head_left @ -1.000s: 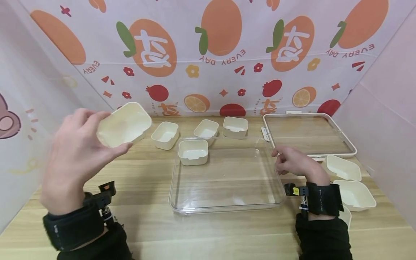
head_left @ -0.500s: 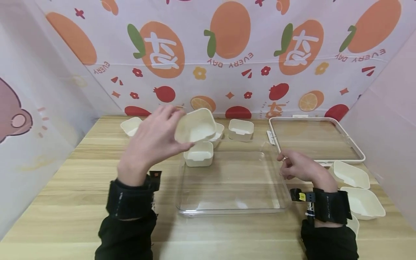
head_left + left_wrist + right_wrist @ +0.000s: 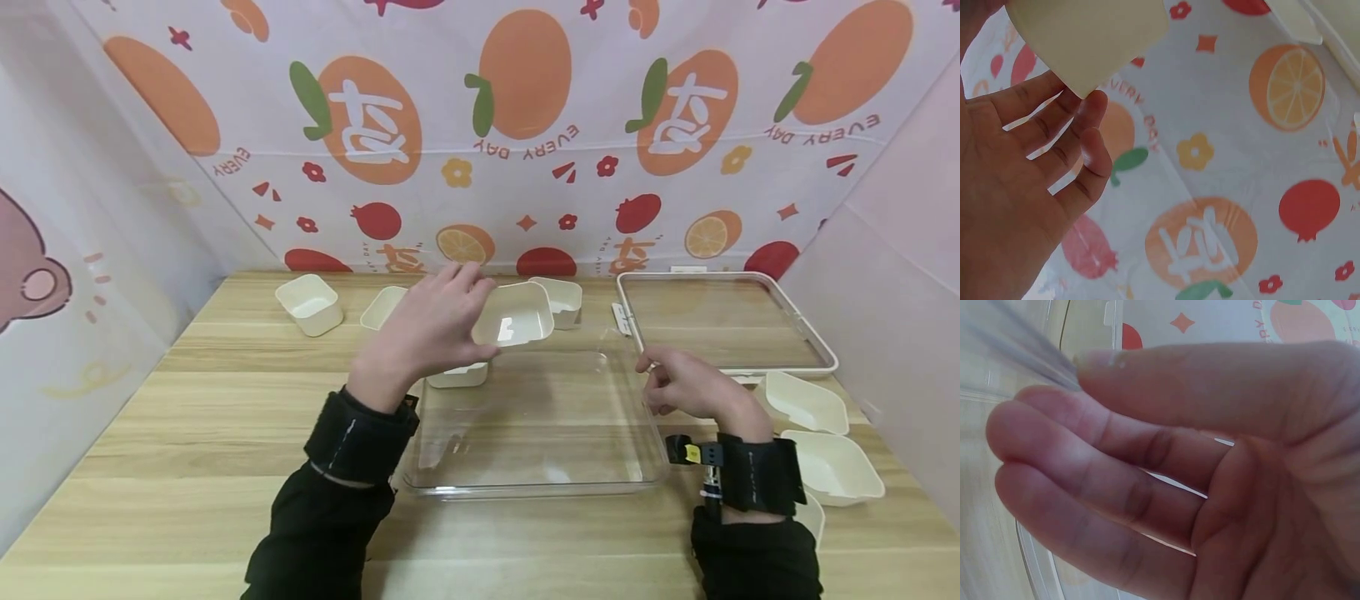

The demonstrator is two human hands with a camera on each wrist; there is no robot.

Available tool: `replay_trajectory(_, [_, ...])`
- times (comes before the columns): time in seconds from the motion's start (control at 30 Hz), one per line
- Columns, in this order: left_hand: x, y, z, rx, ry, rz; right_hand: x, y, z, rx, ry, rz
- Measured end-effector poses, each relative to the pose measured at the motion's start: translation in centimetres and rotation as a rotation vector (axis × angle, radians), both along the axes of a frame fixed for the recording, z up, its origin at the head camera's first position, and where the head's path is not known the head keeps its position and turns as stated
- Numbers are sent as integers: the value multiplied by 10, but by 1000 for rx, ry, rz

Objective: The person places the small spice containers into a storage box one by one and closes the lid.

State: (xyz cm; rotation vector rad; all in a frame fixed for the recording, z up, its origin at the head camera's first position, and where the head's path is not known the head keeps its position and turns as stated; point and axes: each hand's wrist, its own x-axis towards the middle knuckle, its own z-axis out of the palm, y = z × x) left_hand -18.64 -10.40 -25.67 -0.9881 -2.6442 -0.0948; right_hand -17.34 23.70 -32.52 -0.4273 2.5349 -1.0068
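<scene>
near the back left corner of the table stands a loose tub. the left hand pinches the held tub between thumb and fingers; it juts rightward from the grip, by the back edge of the clear box. the right hand pinches the box's right rim. a framed panel lies towards the back right corner, three pale tubs along the right edge.

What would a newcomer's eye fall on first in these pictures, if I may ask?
Probably the bright fruit-print cloth across the back, filling the top of the head view. Next, perhaps, the left hand near the centre, gripping a cream container by its left side. Just below lies the clear box, its right side held by the right hand.
</scene>
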Motion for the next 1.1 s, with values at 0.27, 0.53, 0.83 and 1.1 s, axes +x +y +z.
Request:
replay_trajectory(0.27, [-9, 19, -15, -90, -18, -20, -1, -1, -1, 7, -7, -16])
replay_trajectory(0.53, [-21, 27, -29, -168, -75, 7, -1, -1, 1, -1, -8, -6])
replay_trajectory(0.83, [-30, 33, -46, -248, -146, 44, 0, -3, 2, 5, -11, -18])
replay_trajectory(1.1, [-36, 36, -58, -264, -178, 70, 0, -3, 1, -24, 10, -10])
